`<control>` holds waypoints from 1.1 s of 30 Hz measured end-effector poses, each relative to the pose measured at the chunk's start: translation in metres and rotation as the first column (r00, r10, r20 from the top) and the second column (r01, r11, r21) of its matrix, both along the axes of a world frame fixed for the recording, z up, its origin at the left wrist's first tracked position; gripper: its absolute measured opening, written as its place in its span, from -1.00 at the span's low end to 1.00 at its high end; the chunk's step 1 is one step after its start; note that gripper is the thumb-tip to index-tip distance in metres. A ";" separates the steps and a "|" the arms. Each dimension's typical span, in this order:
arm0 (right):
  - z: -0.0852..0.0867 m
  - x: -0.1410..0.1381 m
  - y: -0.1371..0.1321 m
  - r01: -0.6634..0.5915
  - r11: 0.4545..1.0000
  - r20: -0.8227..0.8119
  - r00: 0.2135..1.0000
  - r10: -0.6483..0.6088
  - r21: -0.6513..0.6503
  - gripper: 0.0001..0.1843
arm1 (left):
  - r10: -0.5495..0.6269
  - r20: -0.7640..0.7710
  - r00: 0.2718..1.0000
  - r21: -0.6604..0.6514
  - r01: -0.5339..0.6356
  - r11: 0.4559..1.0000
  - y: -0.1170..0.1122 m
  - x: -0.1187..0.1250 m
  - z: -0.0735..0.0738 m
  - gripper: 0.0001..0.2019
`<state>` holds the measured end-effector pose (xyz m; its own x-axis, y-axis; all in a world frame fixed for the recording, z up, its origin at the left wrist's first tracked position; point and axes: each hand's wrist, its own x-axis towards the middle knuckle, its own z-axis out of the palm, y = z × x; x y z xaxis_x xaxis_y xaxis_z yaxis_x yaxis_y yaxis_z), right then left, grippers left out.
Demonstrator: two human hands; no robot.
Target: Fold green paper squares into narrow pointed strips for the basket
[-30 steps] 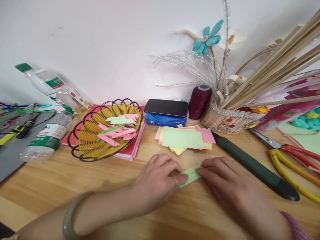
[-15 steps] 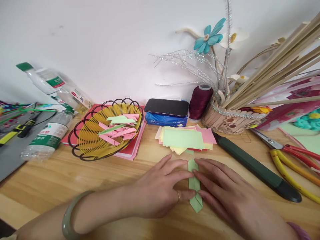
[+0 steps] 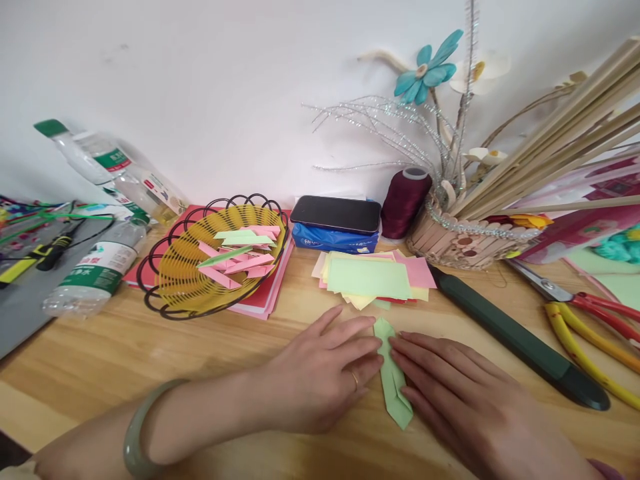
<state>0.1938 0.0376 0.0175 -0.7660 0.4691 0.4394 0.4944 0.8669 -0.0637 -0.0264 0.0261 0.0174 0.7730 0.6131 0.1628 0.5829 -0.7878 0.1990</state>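
A folded strip of light green paper [image 3: 393,377], pointed at both ends, lies on the table between my hands. My left hand [image 3: 323,373] has its fingers stretched out and apart, the fingertips touching or just beside the strip's left edge; it wears a ring. From the other side, my right hand [image 3: 460,387] has its fingers close together and holds the strip's right edge with fingertips and thumb. Just beyond lies a loose stack of coloured paper slips [image 3: 369,278], a light green one on top.
A yellow woven basket [image 3: 183,280] with folded pink and green paper pieces stands at left on red sheets. Behind are a phone [image 3: 335,212] on a blue packet and maroon thread [image 3: 404,205]. A dark green tool [image 3: 520,333] and scissors [image 3: 550,290] lie right; plastic bottles [image 3: 97,267] lie left.
The green strip has tilted, its near end shifting right. My left thumb has drawn back off it, and my right fingertips have moved lower along its right edge.
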 end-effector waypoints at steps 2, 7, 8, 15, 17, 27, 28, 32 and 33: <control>-0.002 0.001 0.000 -0.006 1.000 0.024 1.000 0.005 0.025 -0.66 | -0.025 -0.014 1.000 0.008 0.025 1.000 0.002 -0.001 0.000 -0.70; -0.012 0.006 -0.003 -0.008 0.999 0.084 0.996 0.004 0.052 -0.68 | -0.044 -0.015 0.999 0.027 0.045 0.999 0.003 -0.003 -0.002 -0.69; -0.013 0.007 -0.004 -0.007 0.998 0.109 0.994 0.000 0.066 -0.67 | -0.042 -0.017 0.999 0.027 0.043 0.999 0.003 -0.002 -0.002 -0.69; -0.008 0.009 -0.004 -0.018 0.991 0.205 0.979 -0.009 0.133 -0.60 | -0.035 -0.029 0.999 0.023 0.036 0.999 0.003 -0.002 -0.002 -0.69; -0.006 0.009 -0.004 -0.013 0.990 0.201 0.979 -0.015 0.138 -0.60 | -0.035 -0.033 0.999 0.027 0.036 0.999 0.003 -0.002 -0.002 -0.69; -0.010 0.002 -0.005 0.053 0.992 0.178 0.981 -0.072 0.114 -0.57 | -0.054 -0.032 0.998 0.064 0.056 0.996 0.003 0.000 0.000 -0.70; -0.010 0.002 -0.005 0.056 0.993 0.178 0.981 -0.074 0.105 -0.58 | -0.057 -0.034 0.998 0.064 0.060 0.996 0.004 0.000 0.000 -0.70; -0.012 0.003 -0.006 0.064 0.995 0.178 0.981 -0.077 0.080 -0.59 | -0.062 -0.033 0.998 0.076 0.064 0.995 0.004 0.001 -0.001 -0.71; -0.012 0.003 -0.006 0.068 0.995 0.176 0.981 -0.081 0.078 -0.59 | -0.062 -0.026 0.998 0.086 0.064 0.994 0.004 0.001 -0.002 -0.71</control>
